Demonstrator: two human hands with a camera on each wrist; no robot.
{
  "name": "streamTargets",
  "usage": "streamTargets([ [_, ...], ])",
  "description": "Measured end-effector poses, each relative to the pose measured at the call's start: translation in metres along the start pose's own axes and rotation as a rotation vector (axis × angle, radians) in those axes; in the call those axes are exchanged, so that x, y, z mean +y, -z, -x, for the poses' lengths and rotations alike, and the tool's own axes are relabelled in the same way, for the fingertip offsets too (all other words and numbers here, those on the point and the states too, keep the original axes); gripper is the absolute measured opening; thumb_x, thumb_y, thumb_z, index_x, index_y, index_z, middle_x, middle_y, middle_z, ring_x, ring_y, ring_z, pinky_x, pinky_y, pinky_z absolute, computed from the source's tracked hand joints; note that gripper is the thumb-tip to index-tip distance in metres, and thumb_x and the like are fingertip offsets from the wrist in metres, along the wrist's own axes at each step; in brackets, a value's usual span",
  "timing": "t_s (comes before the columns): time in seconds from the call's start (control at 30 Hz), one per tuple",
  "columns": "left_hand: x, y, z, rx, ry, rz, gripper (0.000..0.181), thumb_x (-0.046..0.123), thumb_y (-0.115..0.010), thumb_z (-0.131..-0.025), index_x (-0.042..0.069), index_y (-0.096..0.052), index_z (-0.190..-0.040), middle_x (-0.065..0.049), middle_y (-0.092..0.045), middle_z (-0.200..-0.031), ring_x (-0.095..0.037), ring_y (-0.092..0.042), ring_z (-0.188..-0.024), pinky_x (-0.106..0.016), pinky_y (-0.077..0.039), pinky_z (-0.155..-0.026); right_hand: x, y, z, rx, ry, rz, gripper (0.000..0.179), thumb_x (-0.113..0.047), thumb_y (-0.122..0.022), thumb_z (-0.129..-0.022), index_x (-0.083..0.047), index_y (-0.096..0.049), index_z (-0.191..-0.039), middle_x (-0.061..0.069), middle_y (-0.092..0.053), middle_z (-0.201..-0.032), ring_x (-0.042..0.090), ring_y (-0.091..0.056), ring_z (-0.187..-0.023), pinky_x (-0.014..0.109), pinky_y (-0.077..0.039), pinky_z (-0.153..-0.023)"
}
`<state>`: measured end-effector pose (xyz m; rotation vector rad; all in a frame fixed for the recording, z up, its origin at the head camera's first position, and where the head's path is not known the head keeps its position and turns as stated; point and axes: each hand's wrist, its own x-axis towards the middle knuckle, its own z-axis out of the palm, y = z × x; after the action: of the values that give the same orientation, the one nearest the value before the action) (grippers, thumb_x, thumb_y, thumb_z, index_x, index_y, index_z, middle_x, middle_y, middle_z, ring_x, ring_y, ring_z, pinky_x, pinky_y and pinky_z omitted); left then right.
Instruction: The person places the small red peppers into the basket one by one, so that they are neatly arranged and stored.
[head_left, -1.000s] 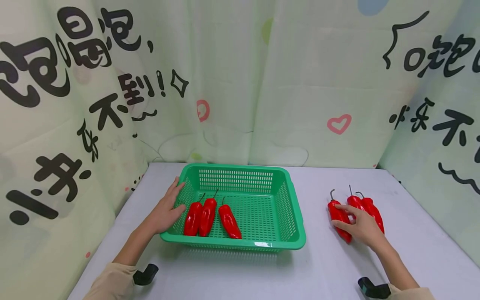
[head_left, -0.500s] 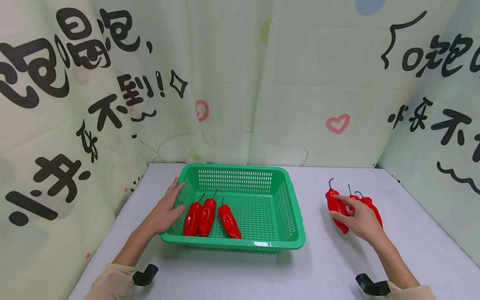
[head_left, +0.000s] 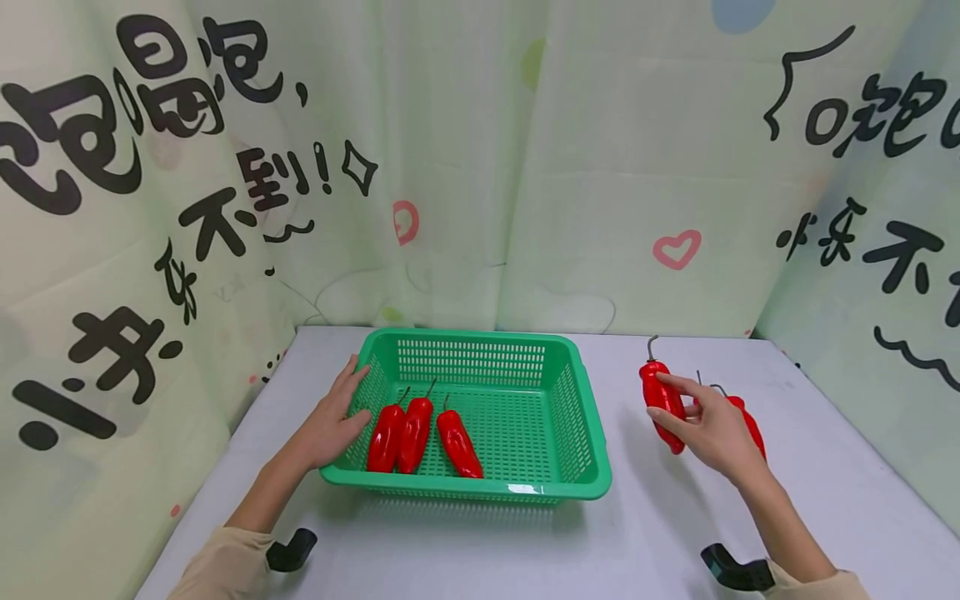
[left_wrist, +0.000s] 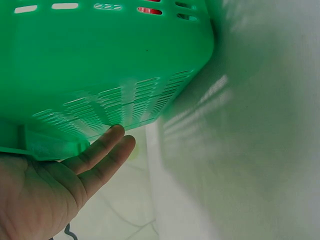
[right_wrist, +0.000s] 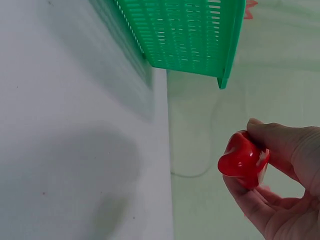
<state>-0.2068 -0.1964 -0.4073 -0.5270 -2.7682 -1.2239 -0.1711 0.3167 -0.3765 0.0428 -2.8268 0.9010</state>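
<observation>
The tabletop [head_left: 480, 550] bears a green basket [head_left: 517, 433] near its far edge. The left hand [head_left: 330, 427], fingers extended, touches the basket's left rim. The right hand [head_left: 717, 435] pinches a red pepper [head_left: 654, 387] above the tabletop's right part, long axis leaning left, stem toward the far edge. Three more peppers [head_left: 414, 435] lie in the basket, stems likewise.

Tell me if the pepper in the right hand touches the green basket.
Apart. The head view shows tabletop between the held pepper and the green basket.
</observation>
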Motion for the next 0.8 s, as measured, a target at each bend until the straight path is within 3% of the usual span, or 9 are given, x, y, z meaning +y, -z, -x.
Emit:
streamTargets([
  [0.43,0.001,0.0,0.0,0.0,0.0,-0.01,0.069,0.006,-0.048,-0.095,-0.007,-0.023,-0.159,-0.025,-0.007,-0.169,-0.05,-0.015,-0.153,-0.073,-0.027,-0.113,-0.023,-0.002,0.003,0.023,0.02,-0.036,0.076,-0.025,-0.081,-0.087,-0.003,-0.046,-0.151,0.032,-0.051,-0.135,0.053,-0.054,-0.114,0.047,-0.062,-0.068],
  [0.8,0.0,0.0,-0.001,0.004,-0.007,-0.009,0.069,0.006,-0.048,-0.095,-0.007,-0.024,-0.158,-0.026,-0.008,-0.169,-0.05,-0.015,-0.153,-0.072,-0.026,-0.113,-0.036,-0.003,0.002,0.037,0.086,-0.042,0.072,-0.025,-0.08,-0.088,-0.004,-0.049,-0.149,0.03,-0.054,-0.134,0.05,-0.058,-0.11,0.046,-0.062,-0.067],
])
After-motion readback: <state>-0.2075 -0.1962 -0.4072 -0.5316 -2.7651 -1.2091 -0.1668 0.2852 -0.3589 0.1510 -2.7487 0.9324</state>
